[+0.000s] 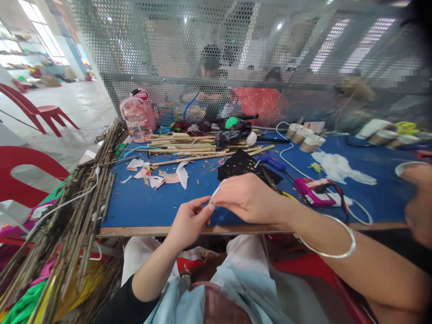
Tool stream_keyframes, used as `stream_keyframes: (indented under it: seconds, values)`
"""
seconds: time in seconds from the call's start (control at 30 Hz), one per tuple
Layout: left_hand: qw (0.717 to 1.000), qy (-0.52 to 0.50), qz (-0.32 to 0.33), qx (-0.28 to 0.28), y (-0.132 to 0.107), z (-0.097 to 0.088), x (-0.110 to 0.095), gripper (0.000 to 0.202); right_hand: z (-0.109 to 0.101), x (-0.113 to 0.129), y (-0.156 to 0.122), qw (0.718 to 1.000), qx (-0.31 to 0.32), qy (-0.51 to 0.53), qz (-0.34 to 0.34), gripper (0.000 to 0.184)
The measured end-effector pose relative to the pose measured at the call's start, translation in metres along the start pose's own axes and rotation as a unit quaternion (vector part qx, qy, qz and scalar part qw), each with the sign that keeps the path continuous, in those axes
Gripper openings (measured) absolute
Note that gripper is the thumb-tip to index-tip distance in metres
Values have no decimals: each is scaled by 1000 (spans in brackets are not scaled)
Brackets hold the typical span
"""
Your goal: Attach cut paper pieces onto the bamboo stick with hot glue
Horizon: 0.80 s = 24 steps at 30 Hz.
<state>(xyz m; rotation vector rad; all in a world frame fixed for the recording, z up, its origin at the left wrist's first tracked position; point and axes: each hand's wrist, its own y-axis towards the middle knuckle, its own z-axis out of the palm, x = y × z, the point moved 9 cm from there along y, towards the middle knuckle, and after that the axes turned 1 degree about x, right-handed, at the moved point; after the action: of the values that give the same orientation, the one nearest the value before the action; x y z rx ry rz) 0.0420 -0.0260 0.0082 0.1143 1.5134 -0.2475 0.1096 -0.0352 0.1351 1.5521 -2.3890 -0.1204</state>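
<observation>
Close to the table's front edge, my left hand [189,222] and my right hand [251,198] meet, fingertips nearly touching. Between them is a small slim white piece [215,192]; its exact kind is too small to make out. My left thumb and index finger pinch its lower end, while the closed right fingers hold it from the right side. A black cloth [236,164] lies just beyond my right hand. Near it are a blue glue gun [272,163] and dark-bladed scissors [268,180], partly hidden by that hand. Torn pale scraps [180,175] lie ahead on the left.
Bamboo sticks [185,146] are stacked at the back of the blue table [141,207]. Long twigs [77,229] lean at the left edge. A pink bottle [137,117], a magenta device [313,192] with cords, and white plastic [340,167] also stand about. Another person's hand [420,193] is at right.
</observation>
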Motion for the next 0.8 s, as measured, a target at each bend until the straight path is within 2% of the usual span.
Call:
stream_keyframes:
  seconds: [0.1, 0.2, 0.23, 0.3, 0.37, 0.4, 0.47, 0.57, 0.6, 0.7, 0.8]
  values:
    - [1000, -9, 2, 19, -3, 10, 1, 48, -4, -15, 21, 999, 16, -50, -5, 21]
    - [997, -43, -32, 46, -10, 18, 6, 51, 6, -52, 39, 995, 50, 53, 67, 12]
    - [996, -51, -43, 58, -13, 20, 5, 52, 15, -66, 41, 985, 74, 115, 102, 12]
    - [995, -60, -48, 60, -18, 18, 1, 53, 40, -90, 39, 947, 112, 247, 171, 17]
    - [997, -64, -39, 31, -19, 7, -5, 54, 63, -106, 29, 903, 113, 349, 223, 18]
    - [997, -67, -35, 11, -18, 0, -7, 54, 72, -109, 24, 890, 98, 379, 234, 18]
    - [996, -72, -35, -30, -13, -14, -6, 58, 86, -106, 10, 878, 77, 403, 246, 18]
    - [995, -73, -28, -65, -3, -26, -1, 60, 88, -85, -13, 896, 55, 352, 265, 19]
    - [995, -66, -23, -65, 0, -27, 1, 59, 80, -73, -17, 913, 45, 318, 250, 17]
    - [998, -40, -15, -49, 5, -24, 4, 56, 43, -33, -18, 962, 22, 231, 141, 17]
    - [999, -35, -17, -29, 3, -17, 3, 56, 9, -16, -10, 990, 6, 131, 60, 20]
